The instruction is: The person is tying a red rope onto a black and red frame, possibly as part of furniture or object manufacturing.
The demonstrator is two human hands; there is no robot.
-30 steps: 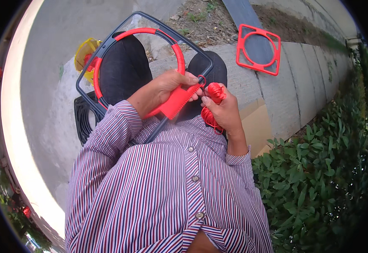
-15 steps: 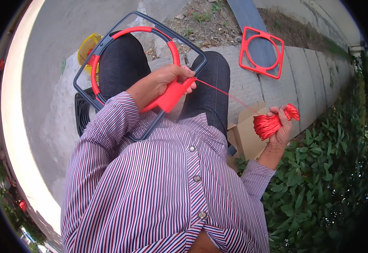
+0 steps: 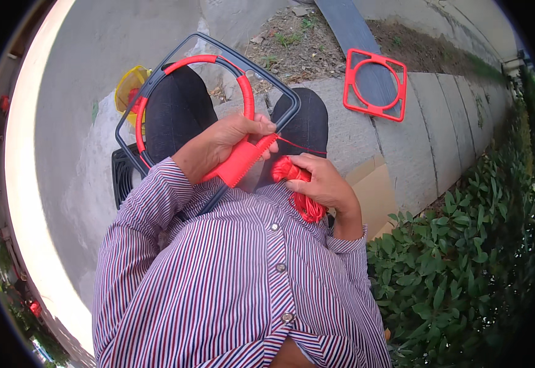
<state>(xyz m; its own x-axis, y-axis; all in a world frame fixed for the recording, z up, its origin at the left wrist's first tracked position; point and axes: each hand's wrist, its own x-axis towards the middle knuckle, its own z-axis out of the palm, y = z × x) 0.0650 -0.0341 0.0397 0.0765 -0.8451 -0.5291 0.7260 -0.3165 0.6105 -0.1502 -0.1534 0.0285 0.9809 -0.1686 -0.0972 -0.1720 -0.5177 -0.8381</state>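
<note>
A dark rectangular frame with a ring inside it [image 3: 243,56] rests tilted over my knees. Red cord wraps much of the ring and the near corner, where the turns form a broad red band [image 3: 233,165]. My left hand [image 3: 233,138] is closed on the frame at this wrapped part, thumb on top. Close by on the right, my right hand [image 3: 322,181] grips a bundle of red cord [image 3: 307,205], whose loops hang below the fingers. A strand loops between the band and the right hand's side.
Beyond my right knee lies a finished-looking red frame [image 3: 374,110], partly over a grey board [image 3: 347,27]. A yellow container [image 3: 123,89] with something red inside stands left of my knees, near a black slatted item [image 3: 122,178]. Cardboard [image 3: 374,190] and leafy bushes [image 3: 445,264] are at right.
My right hand has come inward from the far right with the cord bundle, close to the frame. The once taut strand is now slack. My left hand keeps its grip.
</note>
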